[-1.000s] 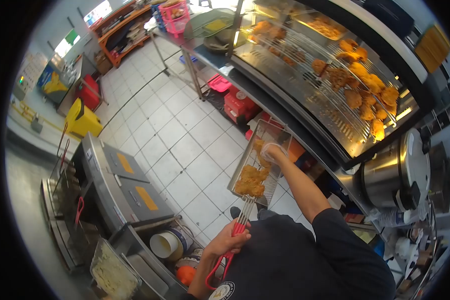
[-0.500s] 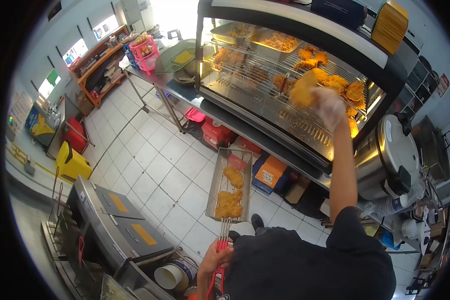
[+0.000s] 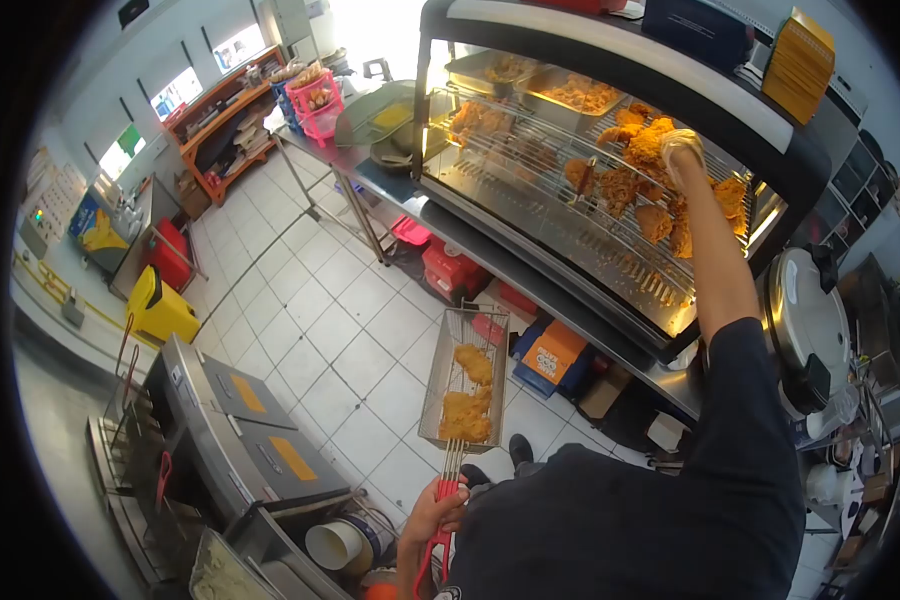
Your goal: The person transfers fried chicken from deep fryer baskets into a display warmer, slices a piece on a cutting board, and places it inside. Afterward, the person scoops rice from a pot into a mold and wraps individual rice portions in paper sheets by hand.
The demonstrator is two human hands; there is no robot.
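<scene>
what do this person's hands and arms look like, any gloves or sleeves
The right hand wears a thin, see-through plastic glove; the left hand is bare. The right sleeve is dark, plain and short, leaving the forearm bare. The left sleeve can't be made out.

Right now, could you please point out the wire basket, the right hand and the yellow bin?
Wire basket [image 3: 439, 378]: head view, on the bare mesh of its left side.
Right hand [image 3: 682, 154]: head view, on the middle of the hand.
Yellow bin [image 3: 166, 317]: head view, on its body.

Red handle [image 3: 448, 490], golden fried pieces [image 3: 466, 415], yellow bin [image 3: 162, 308], black shirt [image 3: 610, 525].
</scene>
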